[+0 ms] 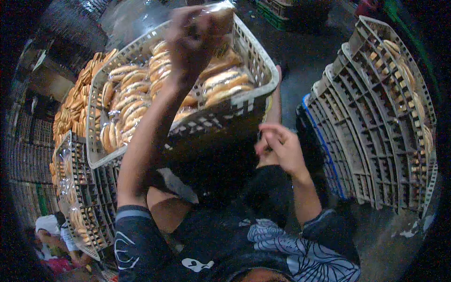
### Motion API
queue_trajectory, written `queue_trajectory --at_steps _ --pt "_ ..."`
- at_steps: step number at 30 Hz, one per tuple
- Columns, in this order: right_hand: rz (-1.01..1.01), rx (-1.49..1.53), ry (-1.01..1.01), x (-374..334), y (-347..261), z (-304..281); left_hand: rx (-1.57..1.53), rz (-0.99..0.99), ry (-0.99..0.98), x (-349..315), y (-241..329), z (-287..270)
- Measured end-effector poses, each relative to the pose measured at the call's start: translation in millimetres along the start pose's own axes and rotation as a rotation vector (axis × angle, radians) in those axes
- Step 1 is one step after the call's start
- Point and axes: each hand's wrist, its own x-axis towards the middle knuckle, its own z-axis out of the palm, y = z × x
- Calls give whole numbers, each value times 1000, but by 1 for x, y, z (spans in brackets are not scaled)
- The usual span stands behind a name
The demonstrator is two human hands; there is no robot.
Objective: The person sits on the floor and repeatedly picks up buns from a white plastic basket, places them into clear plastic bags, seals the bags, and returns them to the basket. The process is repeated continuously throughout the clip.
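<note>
A white perforated plastic crate tilts in front of me, loaded with rows of round, flat breads in clear plastic bags. My left hand reaches over its far side, blurred by motion. It is closed on a bagged bread in shiny clear plastic, lifted at the crate's far rim. Below the arm, part of the crate's contents is hidden. My right hand hovers above my lap, just nearer than the crate's right corner. Its fingers are loosely bent and apart, with nothing visible between them.
Stacked crates with breads in the top one stand to the right. Loose breads are heaped at the left, beside another crate of bagged breads. A person is at the lower left. Green crates stand at the back.
</note>
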Motion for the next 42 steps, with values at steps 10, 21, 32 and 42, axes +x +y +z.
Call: queue_trajectory --at_steps 10,21,32,42 --pt "69 193 -205 -31 74 -45 476 -67 -778 -58 -132 66" --pt "73 1080 -354 6 -20 12 -213 -41 -590 -55 61 -69" --pt "-429 -142 68 -65 37 48 -799 -1208 -417 -221 176 -122" --pt "178 413 -416 -61 23 39 -1263 -1309 -336 -227 150 -134"
